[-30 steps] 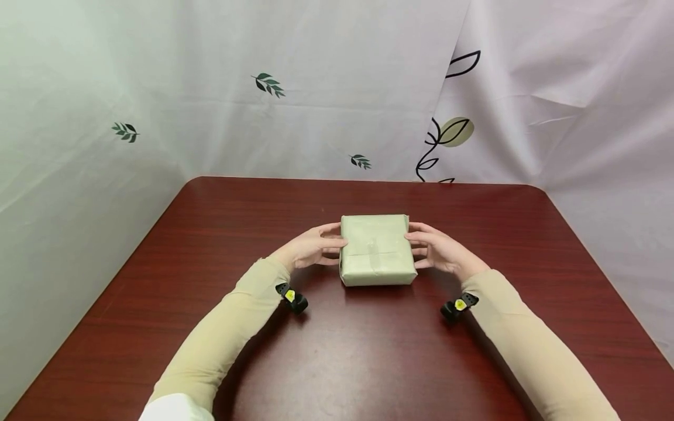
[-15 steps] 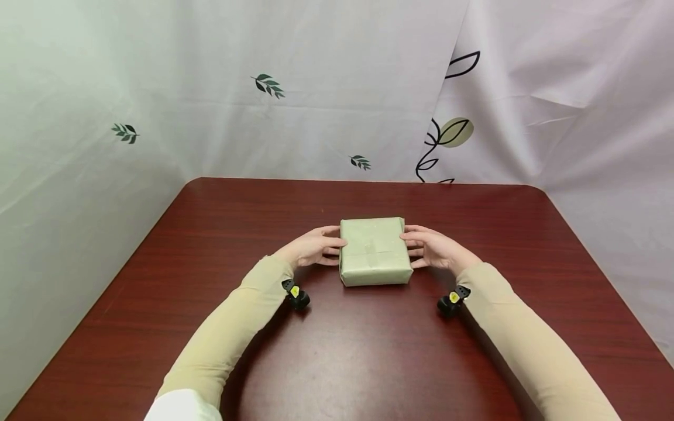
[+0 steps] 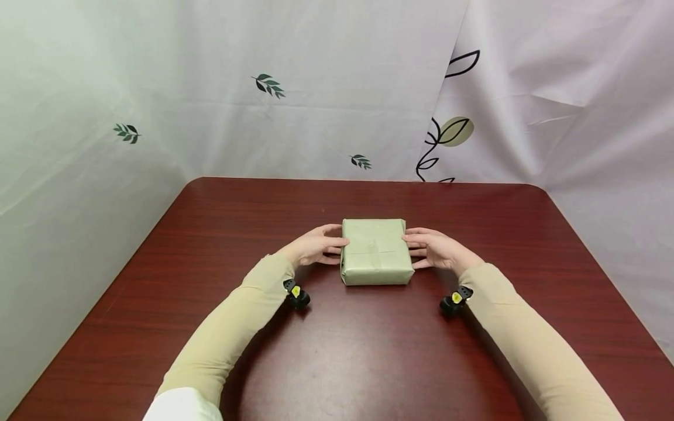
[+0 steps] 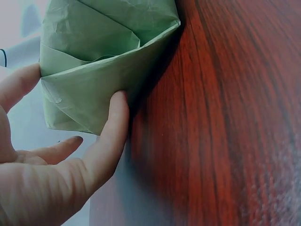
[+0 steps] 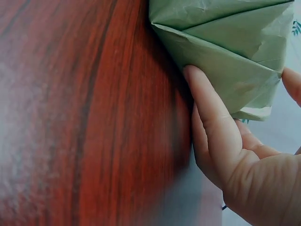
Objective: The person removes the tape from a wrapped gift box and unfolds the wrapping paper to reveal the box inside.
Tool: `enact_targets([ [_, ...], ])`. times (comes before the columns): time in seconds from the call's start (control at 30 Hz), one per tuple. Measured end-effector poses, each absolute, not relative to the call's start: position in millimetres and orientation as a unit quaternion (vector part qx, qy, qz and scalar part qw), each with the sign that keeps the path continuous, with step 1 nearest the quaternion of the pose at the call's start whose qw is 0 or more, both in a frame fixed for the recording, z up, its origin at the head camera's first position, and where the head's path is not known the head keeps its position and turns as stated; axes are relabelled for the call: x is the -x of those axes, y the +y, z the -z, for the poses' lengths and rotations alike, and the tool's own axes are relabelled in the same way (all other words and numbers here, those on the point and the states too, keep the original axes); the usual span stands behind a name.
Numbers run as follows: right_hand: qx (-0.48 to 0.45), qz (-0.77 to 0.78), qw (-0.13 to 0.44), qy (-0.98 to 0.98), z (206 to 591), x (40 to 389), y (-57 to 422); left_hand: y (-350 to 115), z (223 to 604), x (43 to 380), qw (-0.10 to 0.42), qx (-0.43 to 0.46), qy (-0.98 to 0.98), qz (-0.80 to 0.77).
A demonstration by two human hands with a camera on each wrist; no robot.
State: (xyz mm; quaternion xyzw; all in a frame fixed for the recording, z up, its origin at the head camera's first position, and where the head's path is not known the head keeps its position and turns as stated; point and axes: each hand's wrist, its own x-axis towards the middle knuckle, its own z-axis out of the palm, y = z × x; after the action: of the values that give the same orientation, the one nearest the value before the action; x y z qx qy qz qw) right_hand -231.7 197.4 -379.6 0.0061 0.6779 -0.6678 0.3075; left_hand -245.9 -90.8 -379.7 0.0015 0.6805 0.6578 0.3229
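A box wrapped in pale green paper sits between my two hands in the head view, with a strip of clear tape across its top seam. My left hand holds its left side, thumb on the top edge and fingers spread along the end. Opposite it, my right hand holds the right side in the same way. In the left wrist view a fingertip presses on the folded paper end. The right wrist view shows a finger against the other folded end, low beside the tabletop. The box's underside is hidden.
The dark red wood-grain table has rounded far corners. White cloth with printed leaves hangs behind it and along both sides. Black wrist straps sit below both hands, over beige sleeves.
The box looks slightly smaller, and its far edge sits a little lower in the head view. Both wrists have shifted slightly inward. The hands keep their hold on its sides.
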Motion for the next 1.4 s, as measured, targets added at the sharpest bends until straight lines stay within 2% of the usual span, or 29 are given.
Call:
enact_targets([
  [0.3,-0.026,0.707,0.290,0.645,377.7,231.1,206.4,-95.5,373.3,244.1,0.315,-0.004,0.681,-0.661],
  [0.57,0.002,0.722,0.276,0.635,370.6,227.3,220.6,-98.9,366.9,242.0,0.287,-0.011,0.700,-0.653],
  [0.67,0.019,0.729,0.268,0.630,366.1,226.2,225.4,-97.7,364.1,240.3,0.260,-0.020,0.718,-0.646],
  [1.0,0.051,0.714,0.258,0.649,353.1,222.2,226.3,-77.8,342.6,225.4,0.108,-0.115,0.797,-0.583],
  [1.4,0.053,0.636,0.234,0.733,350.3,218.5,206.7,-44.1,343.8,210.3,0.070,-0.271,0.890,-0.361],
])
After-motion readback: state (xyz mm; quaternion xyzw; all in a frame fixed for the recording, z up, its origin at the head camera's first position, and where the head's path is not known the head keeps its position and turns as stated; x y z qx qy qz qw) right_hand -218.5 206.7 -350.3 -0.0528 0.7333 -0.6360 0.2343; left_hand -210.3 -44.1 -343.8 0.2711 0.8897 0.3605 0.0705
